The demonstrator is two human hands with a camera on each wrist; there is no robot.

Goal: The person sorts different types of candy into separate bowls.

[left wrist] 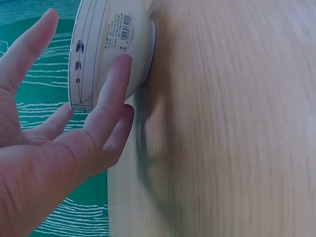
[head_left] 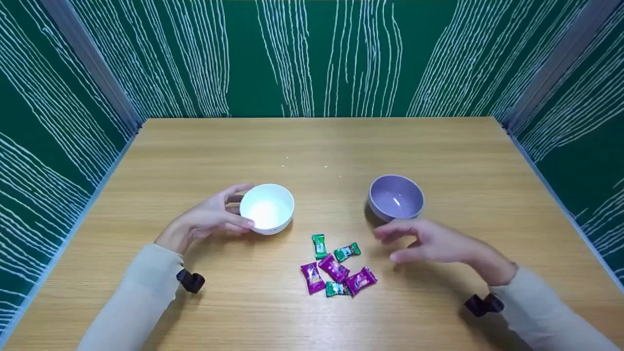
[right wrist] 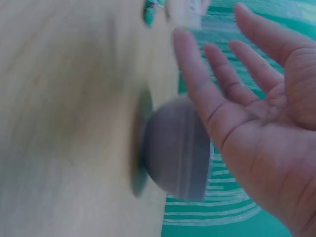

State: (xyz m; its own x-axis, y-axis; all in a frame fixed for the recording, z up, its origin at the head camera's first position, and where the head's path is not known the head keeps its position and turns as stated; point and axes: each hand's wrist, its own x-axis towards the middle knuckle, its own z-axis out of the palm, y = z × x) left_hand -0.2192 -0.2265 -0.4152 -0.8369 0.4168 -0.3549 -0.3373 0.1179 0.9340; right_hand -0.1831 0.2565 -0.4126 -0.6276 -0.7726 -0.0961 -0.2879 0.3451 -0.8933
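Observation:
My left hand (head_left: 209,217) is at the left side of a white bowl (head_left: 267,209), its fingers spread and fairly straight along the rim and wall. In the left wrist view a fingertip overlaps the bowl's outer wall (left wrist: 106,54), just below a barcode label. My right hand (head_left: 431,240) hovers with loosely bent fingers and nothing in it. It is just in front of a purple bowl (head_left: 396,197), right of the candies. Three green-wrapped candies (head_left: 319,246) and three purple-wrapped candies (head_left: 312,278) lie grouped between the hands.
A wooden table (head_left: 321,136) bears everything. Tiny pale specks (head_left: 325,166) dot its surface behind the bowls. Green walls (head_left: 319,58) with white streaks enclose the back and both sides. Each sleeve has a small black device at the wrist.

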